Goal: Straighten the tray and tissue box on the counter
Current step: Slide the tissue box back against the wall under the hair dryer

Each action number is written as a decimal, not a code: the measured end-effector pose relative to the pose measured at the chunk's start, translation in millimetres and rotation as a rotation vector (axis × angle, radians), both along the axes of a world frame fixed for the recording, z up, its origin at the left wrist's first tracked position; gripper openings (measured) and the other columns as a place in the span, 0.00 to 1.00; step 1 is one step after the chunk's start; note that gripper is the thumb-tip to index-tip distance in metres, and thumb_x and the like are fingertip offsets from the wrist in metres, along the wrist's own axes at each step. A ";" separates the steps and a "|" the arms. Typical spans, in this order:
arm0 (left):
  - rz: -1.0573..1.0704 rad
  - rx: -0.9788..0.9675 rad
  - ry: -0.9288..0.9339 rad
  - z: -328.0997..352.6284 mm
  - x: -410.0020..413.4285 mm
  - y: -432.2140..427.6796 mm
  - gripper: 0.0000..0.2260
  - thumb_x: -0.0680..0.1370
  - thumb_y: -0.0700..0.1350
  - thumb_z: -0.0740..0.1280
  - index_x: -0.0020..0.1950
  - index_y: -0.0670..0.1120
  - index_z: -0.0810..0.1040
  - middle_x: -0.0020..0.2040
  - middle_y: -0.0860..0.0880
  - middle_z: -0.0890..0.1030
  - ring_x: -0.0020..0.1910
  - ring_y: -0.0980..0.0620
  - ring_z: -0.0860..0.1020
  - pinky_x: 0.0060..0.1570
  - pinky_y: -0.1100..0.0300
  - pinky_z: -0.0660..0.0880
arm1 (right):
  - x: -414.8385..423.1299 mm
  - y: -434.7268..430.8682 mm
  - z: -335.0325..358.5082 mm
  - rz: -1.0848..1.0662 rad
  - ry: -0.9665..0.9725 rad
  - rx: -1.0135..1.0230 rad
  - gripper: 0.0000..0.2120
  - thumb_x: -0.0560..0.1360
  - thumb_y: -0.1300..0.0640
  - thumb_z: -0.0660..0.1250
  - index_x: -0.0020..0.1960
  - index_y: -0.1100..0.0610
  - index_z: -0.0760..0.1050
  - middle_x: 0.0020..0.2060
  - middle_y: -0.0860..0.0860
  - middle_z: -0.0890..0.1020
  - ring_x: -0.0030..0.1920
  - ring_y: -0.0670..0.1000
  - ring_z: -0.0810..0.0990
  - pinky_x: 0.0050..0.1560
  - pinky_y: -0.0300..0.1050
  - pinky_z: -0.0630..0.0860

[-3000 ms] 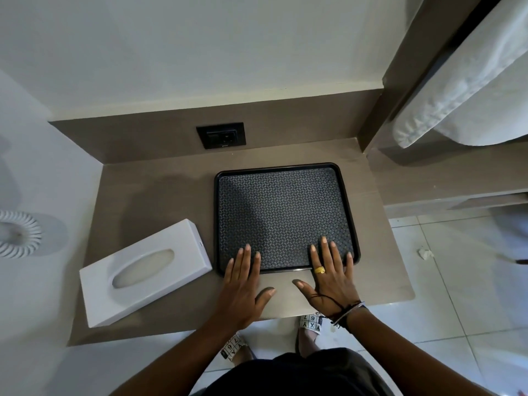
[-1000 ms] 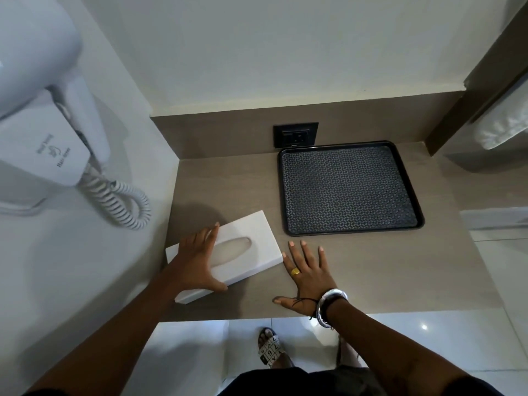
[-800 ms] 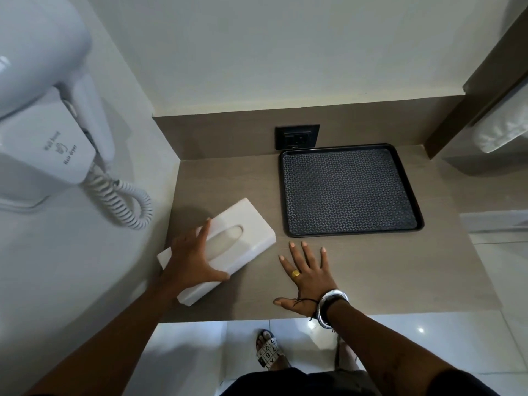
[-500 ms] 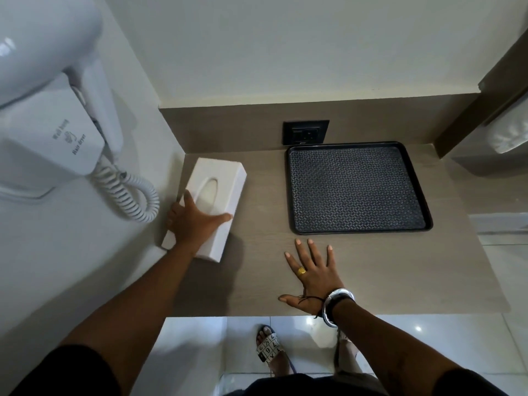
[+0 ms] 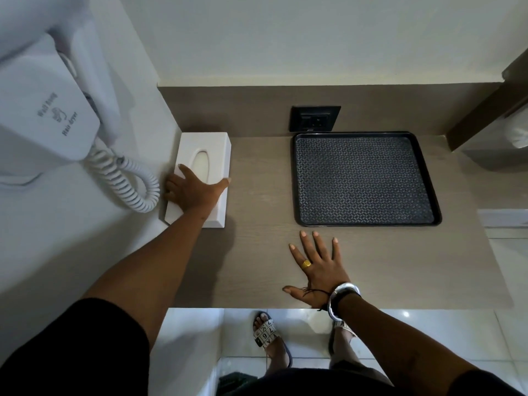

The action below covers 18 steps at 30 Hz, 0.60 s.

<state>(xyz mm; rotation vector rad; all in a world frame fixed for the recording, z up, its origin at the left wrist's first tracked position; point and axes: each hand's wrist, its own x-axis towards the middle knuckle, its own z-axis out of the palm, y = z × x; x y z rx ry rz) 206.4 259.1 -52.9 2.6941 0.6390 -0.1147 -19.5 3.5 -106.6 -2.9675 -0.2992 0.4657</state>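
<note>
Your left hand lies spread over the near half of the tissue box, thumb reaching to its right edge and fingers curling over the left edge by the wall; it presses and cups the box rather than lifting it. Your right hand rests flat on the bare table, fingers fanned wide, holding nothing, just short of the tray's near rim without touching it

By the look of things you are close to finished. The tissue box sits in the back left corner of the table, its far end against the backsplash and its long side running along the wall below the coiled cord of the wall hair dryer. The tray lies at the back right, under the socket, its edges roughly square with the table. What seems left is small: judge whether the box's near end still angles slightly off the wall, nudge it if so, then take your hands away
</note>
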 end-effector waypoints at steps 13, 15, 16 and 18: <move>-0.578 0.305 -0.237 -17.9 -41.7 6.8 0.48 0.71 0.77 0.52 0.80 0.46 0.53 0.81 0.38 0.52 0.80 0.39 0.50 0.76 0.39 0.48 | 1.6 -0.9 -0.6 -0.004 0.047 0.008 0.48 0.67 0.19 0.51 0.78 0.47 0.56 0.79 0.56 0.57 0.77 0.64 0.54 0.71 0.76 0.49; -0.565 0.302 -0.221 -15.6 -32.2 7.7 0.48 0.71 0.77 0.52 0.80 0.45 0.53 0.81 0.37 0.52 0.80 0.38 0.50 0.76 0.39 0.49 | 2.0 -0.5 -0.7 -0.004 0.054 0.001 0.48 0.66 0.19 0.50 0.78 0.47 0.56 0.79 0.56 0.57 0.77 0.64 0.54 0.71 0.76 0.48; -0.557 0.300 -0.208 -13.5 -28.7 8.0 0.48 0.71 0.76 0.52 0.80 0.45 0.52 0.81 0.37 0.52 0.80 0.38 0.50 0.76 0.39 0.49 | 2.3 -0.8 -1.3 -0.003 0.053 0.003 0.48 0.66 0.19 0.50 0.78 0.47 0.56 0.79 0.56 0.57 0.77 0.64 0.54 0.71 0.76 0.48; -0.542 0.302 -0.192 -12.8 -25.2 9.0 0.48 0.72 0.76 0.51 0.80 0.44 0.52 0.80 0.36 0.51 0.80 0.38 0.50 0.77 0.39 0.50 | 2.8 -1.3 -0.2 -0.004 0.060 0.004 0.48 0.67 0.19 0.50 0.78 0.47 0.56 0.79 0.56 0.58 0.77 0.64 0.54 0.71 0.76 0.48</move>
